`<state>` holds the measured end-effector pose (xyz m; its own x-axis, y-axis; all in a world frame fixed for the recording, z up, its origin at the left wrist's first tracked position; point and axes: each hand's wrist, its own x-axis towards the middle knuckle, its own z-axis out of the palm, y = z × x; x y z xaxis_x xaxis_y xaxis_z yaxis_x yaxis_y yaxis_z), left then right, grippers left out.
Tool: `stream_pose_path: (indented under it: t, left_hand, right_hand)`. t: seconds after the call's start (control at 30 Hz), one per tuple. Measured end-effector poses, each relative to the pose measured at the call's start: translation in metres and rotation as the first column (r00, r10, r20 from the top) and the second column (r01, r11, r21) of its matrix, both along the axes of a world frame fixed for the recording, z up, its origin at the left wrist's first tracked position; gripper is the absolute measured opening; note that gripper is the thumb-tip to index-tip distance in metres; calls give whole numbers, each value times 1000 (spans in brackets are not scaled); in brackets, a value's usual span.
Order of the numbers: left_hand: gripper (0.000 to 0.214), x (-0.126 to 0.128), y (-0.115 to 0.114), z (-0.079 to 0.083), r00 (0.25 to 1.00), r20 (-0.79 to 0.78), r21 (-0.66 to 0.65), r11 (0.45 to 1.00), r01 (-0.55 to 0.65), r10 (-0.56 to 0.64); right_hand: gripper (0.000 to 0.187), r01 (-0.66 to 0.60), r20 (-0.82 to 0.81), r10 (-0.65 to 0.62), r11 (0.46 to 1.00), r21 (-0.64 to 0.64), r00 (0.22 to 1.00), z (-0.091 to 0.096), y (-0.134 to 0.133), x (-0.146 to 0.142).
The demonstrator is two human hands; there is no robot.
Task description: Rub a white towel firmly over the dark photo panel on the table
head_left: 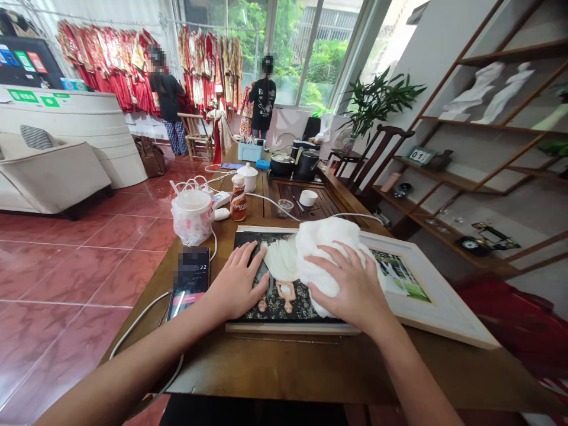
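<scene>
A framed wedding photo (284,302) lies flat on the wooden table (284,367) in front of me. My left hand (237,284) rests flat on the photo's left side, fingers stretched out. My right hand (355,290) presses a white cloth (323,248) onto the right part of the photo, fingers spread over the cloth. A second picture in a white frame (426,296) lies partly under the first, to the right.
A phone (190,278) on a white cable lies left of the photo. Behind it stand a bagged white container (193,216), a bottle (238,201), a lidded cup (247,176) and a tea set (295,165). Shelves line the right wall. Two people stand by hanging red garments far back.
</scene>
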<state>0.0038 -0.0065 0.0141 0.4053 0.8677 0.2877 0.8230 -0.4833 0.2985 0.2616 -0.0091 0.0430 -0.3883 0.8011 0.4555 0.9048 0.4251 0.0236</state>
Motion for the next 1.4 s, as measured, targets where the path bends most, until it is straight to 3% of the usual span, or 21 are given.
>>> stream_pose_path:
  t: [0.13, 0.27, 0.4, 0.6, 0.73, 0.93, 1.23, 1.4]
  left_hand:
    - [56, 0, 0, 0, 1000, -7, -8, 1000, 1, -1]
    - [56, 1, 0, -1, 1000, -15, -7, 1000, 0, 0]
    - [57, 3, 0, -2, 998, -54, -9, 1000, -7, 7]
    - [55, 3, -1, -1, 999, -46, -16, 1000, -5, 4]
    - [54, 2, 0, 0, 1000, -30, -15, 1000, -2, 2]
    - [55, 2, 0, 2, 1000, -24, -17, 1000, -16, 16]
    - [56, 0, -1, 2, 1000, -15, -19, 1000, -5, 4]
    - [56, 1, 0, -1, 999, -49, -2, 1000, 2, -2]
  right_hand:
    - [38, 74, 34, -76, 996, 49, 997, -4, 3, 20]
    - [37, 98, 32, -100, 993, 70, 994, -6, 3, 19]
    - [34, 83, 4, -83, 995, 46, 997, -4, -1, -4]
    - [36, -60, -19, 60, 998, -28, 998, 1, -7, -55]
    - [37, -107, -29, 106, 993, -54, 994, 3, -8, -68]
    - [37, -79, -11, 79, 996, -40, 997, 0, -4, -42]
    - [37, 141, 37, -143, 988, 56, 989, -9, 4, 31]
    - [33, 157, 26, -160, 984, 87, 987, -9, 3, 24]
